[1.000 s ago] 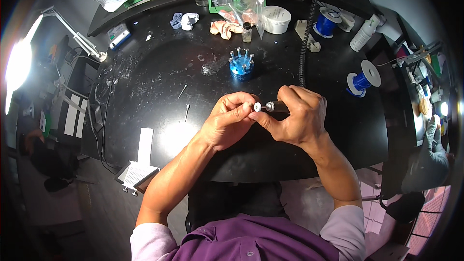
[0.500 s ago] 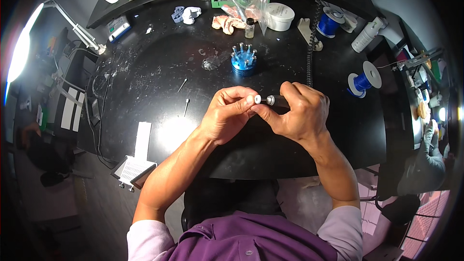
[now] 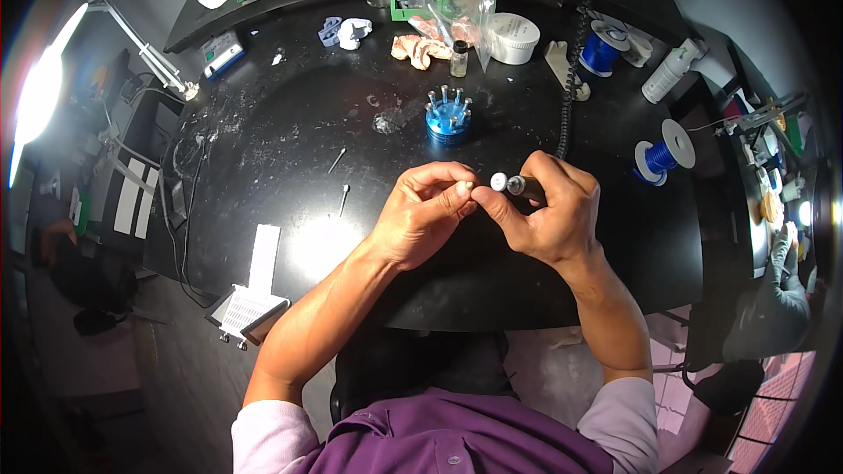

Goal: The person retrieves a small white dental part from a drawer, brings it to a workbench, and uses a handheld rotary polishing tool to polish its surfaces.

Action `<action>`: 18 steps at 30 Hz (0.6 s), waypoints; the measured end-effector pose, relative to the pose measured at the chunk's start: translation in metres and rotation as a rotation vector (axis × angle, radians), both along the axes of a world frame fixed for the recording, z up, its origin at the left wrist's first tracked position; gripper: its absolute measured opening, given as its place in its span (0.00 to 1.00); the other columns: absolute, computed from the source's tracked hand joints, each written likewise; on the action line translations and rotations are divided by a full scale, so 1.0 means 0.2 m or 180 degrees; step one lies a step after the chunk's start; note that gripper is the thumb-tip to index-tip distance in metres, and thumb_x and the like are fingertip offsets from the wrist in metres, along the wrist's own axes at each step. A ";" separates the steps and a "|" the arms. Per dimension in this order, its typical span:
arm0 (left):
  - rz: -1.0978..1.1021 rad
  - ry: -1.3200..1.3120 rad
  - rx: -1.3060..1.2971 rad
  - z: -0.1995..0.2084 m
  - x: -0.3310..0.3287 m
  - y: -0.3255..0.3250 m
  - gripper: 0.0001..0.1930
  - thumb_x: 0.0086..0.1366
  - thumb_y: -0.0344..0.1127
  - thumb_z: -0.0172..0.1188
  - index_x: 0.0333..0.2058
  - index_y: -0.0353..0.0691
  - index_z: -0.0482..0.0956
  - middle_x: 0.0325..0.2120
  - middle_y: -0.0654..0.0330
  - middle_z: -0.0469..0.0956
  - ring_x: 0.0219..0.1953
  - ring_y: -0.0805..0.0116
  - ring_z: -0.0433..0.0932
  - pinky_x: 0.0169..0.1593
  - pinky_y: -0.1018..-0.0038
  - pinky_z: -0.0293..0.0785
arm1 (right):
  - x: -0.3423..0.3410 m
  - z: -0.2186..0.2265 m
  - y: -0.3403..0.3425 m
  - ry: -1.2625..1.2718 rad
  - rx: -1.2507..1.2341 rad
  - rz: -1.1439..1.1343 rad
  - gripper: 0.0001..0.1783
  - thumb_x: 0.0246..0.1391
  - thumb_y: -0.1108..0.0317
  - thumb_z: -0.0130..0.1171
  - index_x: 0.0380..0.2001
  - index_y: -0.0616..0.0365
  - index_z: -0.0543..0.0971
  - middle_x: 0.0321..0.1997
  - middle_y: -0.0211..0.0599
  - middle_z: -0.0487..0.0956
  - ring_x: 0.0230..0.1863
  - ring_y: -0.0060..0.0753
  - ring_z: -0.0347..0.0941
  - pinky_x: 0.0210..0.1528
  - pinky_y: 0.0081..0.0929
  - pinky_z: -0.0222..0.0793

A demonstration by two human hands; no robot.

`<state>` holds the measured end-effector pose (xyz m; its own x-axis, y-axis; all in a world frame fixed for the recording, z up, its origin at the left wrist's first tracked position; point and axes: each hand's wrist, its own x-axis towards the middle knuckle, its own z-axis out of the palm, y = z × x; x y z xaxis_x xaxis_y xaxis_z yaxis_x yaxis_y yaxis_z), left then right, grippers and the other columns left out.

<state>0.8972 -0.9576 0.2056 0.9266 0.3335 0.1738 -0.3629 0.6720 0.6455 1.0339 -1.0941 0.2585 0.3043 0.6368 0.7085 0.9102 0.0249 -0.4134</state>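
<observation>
My right hand (image 3: pixel 562 211) is wrapped round a dark rotary handpiece (image 3: pixel 529 188) with a metal nose. A round white polishing tip (image 3: pixel 499 182) sits at its end, facing up. Beside it, the fingers of my left hand (image 3: pixel 417 215) are pinched round something small and pale, mostly hidden by the fingertips. The right thumb reaches over to the left fingertips. Beyond my hands stands a round blue bur holder (image 3: pixel 448 128) with several metal burs upright in it. Two loose burs, one farther (image 3: pixel 337 161) and one nearer (image 3: pixel 344 200), lie to the left.
A coiled black cord (image 3: pixel 565 114) hangs over the right side of the black bench (image 3: pixel 263 140). Blue wire spools (image 3: pixel 663 158), a white tub (image 3: pixel 511 39), a small glass bottle (image 3: pixel 459 60) and a spray can (image 3: pixel 672 72) stand around. A lit lamp (image 3: pixel 39 96) is at left.
The handpiece's white tip has moved right, away from my left fingertips, and tilted upward. My left hand stays pinched in nearly the same place.
</observation>
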 end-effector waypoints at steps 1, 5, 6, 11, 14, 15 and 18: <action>0.0127 0.0034 0.0178 0.00 0.00 0.00 0.05 0.66 0.27 0.65 0.40 0.40 0.85 0.37 0.64 0.82 0.41 0.75 0.78 0.47 0.75 0.73 | 0.00 0.00 0.00 0.0048 0.0061 0.0052 0.28 0.44 0.48 0.76 0.17 0.56 0.71 0.14 0.31 0.73 0.13 0.32 0.72 0.16 0.28 0.65; 0.0647 0.0221 0.0932 0.04 -0.01 -0.01 0.04 0.65 0.24 0.65 0.39 0.36 0.85 0.36 0.61 0.83 0.39 0.74 0.79 0.45 0.77 0.75 | 0.01 0.03 -0.02 0.0228 -0.0082 0.0071 0.27 0.44 0.51 0.77 0.17 0.56 0.70 0.13 0.31 0.73 0.13 0.31 0.72 0.16 0.26 0.64; 0.0780 0.0285 0.1135 0.05 -0.01 -0.01 0.04 0.65 0.24 0.65 0.38 0.35 0.85 0.36 0.60 0.83 0.38 0.73 0.80 0.44 0.77 0.75 | 0.01 0.03 -0.02 0.0262 -0.0091 0.0075 0.27 0.44 0.51 0.77 0.17 0.56 0.70 0.13 0.31 0.72 0.13 0.30 0.72 0.16 0.26 0.64; 0.1457 0.0379 0.1927 0.13 -0.14 -0.07 0.05 0.61 0.19 0.66 0.37 0.30 0.84 0.36 0.53 0.84 0.37 0.69 0.81 0.43 0.76 0.78 | -0.04 0.02 -0.01 0.0284 -0.0179 0.0274 0.27 0.44 0.53 0.77 0.17 0.56 0.70 0.13 0.32 0.71 0.13 0.30 0.70 0.16 0.26 0.62; 0.1874 0.0414 0.2172 0.06 -0.27 -0.14 0.06 0.60 0.17 0.66 0.36 0.29 0.84 0.35 0.50 0.84 0.38 0.67 0.82 0.44 0.75 0.78 | -0.10 -0.01 -0.01 0.0191 -0.0458 0.0540 0.27 0.43 0.52 0.77 0.17 0.56 0.69 0.14 0.32 0.70 0.13 0.32 0.70 0.16 0.28 0.62; 0.1975 0.0418 0.2232 0.04 -0.31 -0.16 0.06 0.59 0.17 0.66 0.36 0.28 0.84 0.35 0.49 0.84 0.38 0.66 0.82 0.44 0.74 0.79 | -0.12 -0.02 -0.01 0.0098 -0.0474 0.0655 0.28 0.43 0.53 0.77 0.16 0.56 0.68 0.14 0.31 0.68 0.13 0.30 0.67 0.16 0.27 0.59; 0.2115 0.0565 0.2019 -0.04 -0.46 -0.23 0.07 0.59 0.15 0.64 0.35 0.29 0.85 0.35 0.49 0.84 0.38 0.65 0.83 0.44 0.73 0.79 | -0.21 -0.08 0.01 -0.0173 -0.0488 0.0946 0.30 0.45 0.49 0.76 0.15 0.56 0.66 0.13 0.30 0.63 0.12 0.29 0.60 0.15 0.27 0.53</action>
